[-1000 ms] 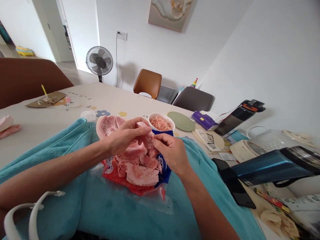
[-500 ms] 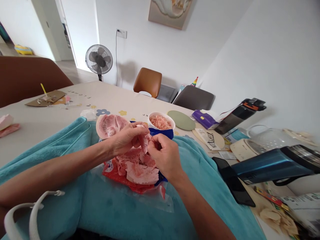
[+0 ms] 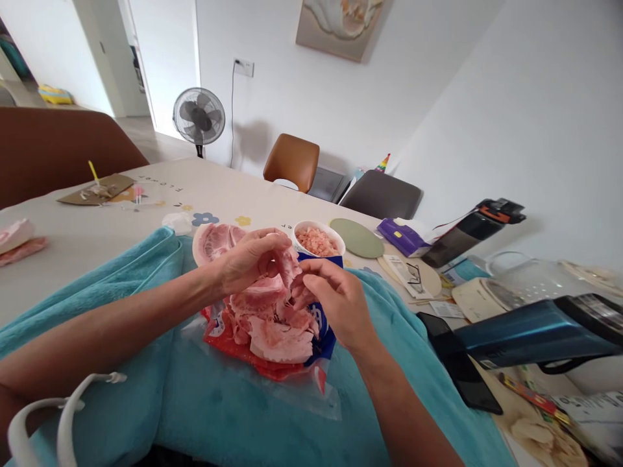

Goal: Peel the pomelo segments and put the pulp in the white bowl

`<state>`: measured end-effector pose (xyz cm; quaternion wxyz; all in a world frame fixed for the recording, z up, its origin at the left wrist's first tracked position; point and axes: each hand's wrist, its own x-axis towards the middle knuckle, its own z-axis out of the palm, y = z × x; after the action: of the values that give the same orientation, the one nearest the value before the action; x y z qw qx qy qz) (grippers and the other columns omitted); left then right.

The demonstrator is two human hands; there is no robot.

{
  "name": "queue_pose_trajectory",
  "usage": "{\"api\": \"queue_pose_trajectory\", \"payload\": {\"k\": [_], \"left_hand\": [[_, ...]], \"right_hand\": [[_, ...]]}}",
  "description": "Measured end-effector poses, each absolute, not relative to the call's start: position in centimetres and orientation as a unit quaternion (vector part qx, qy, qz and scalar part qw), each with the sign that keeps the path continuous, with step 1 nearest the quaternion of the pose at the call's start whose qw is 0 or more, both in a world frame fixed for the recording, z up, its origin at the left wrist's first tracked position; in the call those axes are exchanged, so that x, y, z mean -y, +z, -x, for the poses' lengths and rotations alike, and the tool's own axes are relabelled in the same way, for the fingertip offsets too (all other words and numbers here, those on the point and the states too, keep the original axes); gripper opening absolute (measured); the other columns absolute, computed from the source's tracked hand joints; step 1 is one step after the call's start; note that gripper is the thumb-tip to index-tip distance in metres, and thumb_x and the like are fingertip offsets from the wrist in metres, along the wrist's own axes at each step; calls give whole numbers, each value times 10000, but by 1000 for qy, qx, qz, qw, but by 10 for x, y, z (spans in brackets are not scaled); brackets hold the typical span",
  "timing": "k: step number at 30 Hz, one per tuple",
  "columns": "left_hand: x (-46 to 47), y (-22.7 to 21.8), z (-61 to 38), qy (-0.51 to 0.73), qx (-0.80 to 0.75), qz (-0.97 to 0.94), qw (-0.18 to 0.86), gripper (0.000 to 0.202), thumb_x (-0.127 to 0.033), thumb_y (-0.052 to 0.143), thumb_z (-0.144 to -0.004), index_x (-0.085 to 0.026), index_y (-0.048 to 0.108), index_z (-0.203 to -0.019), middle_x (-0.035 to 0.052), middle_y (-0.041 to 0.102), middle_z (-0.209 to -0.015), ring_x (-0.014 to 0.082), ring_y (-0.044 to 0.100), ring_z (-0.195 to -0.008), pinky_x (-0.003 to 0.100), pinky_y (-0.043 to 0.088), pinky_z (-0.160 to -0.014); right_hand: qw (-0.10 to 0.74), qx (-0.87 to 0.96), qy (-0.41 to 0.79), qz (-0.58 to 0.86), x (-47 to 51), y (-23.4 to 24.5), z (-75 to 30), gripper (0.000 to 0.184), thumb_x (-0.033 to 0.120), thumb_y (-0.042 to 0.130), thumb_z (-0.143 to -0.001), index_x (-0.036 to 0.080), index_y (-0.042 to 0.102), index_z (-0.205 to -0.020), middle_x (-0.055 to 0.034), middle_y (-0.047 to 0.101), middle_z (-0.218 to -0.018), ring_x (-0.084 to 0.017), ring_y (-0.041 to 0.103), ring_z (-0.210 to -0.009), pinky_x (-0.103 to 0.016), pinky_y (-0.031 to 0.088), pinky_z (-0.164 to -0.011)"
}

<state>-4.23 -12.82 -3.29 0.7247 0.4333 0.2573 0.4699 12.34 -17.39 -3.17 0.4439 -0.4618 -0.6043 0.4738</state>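
Observation:
My left hand is closed on a pomelo segment, its pink flesh facing right. Close by on the right is my right hand, its thumb and forefinger apart beside the segment's edge. Whether its fingertips touch the flesh is hard to see. Below both hands, peeled membranes and a pomelo piece lie heaped on a red and blue plastic bag. A hollowed pomelo rind rests behind my left wrist. Just beyond my right hand, a white bowl contains loose pink pulp.
A teal blanket covers the near side under the bag. To the right are a green oval mat, a phone, a blue flask, a dark bottle and glasses. More pomelo lies far left.
My right thumb and forefinger have parted from their pinch at the segment, and that hand has shifted slightly right. My left hand still holds the segment. The view has shifted a little.

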Motion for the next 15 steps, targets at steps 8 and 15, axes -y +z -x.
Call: {"api": "queue_pose_trajectory", "payload": {"k": [8,15], "left_hand": [[142,-36,37,515,-288,-521,617,143,-199,702,-758,-164,567,-786,-15,621,-678,94,591,-607,203,438,-554],[153,-38,32,547,-293,-549,559,159,-201,710,-767,-175,565,-828,-24,596,-787,80,569,-651,204,454,-574]], "right_hand": [[431,607,446,497,172,-30,-125,200,377,649,-784,185,701,-806,8,649,-597,-143,610,-501,-275,520,-523],[430,647,313,546,178,-29,-119,108,236,534,-781,200,620,-726,17,627,-559,-157,625,-569,-255,456,-546]]}}
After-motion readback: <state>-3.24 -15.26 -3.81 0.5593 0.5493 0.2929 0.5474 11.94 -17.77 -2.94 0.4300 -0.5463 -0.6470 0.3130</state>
